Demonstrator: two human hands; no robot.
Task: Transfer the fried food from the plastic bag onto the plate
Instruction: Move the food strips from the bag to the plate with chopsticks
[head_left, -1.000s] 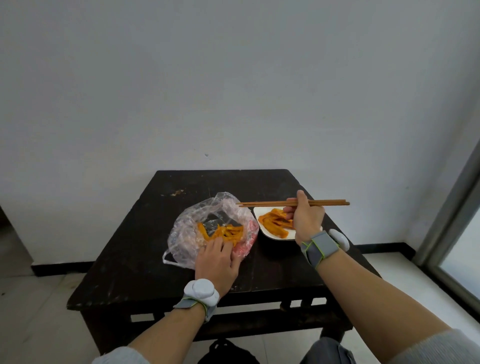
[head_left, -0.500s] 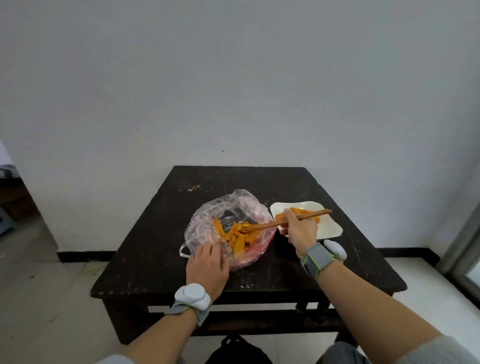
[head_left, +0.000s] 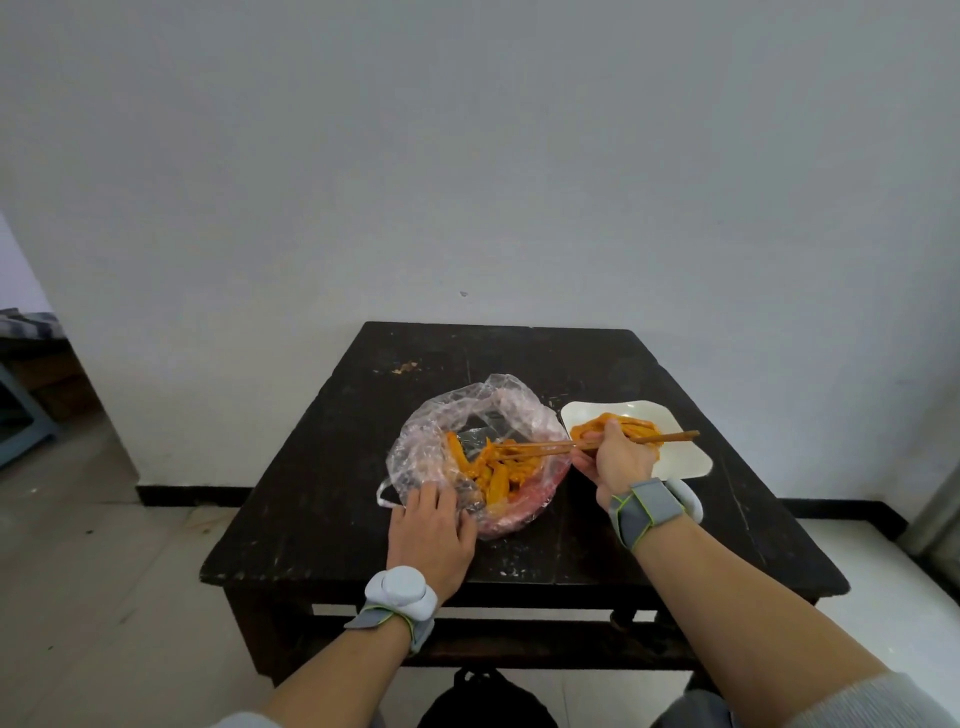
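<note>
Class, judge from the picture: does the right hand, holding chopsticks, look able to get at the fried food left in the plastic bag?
Probably yes. The plastic bag gapes open, the left hand presses its near edge, and the chopsticks in the right hand have their tips in the fried food.

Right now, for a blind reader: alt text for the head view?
A right hand holds chopsticks, tips in fried food inside a plastic bag that the left hand presses on a dark table; more pieces lie on a white plate beside it.
</note>
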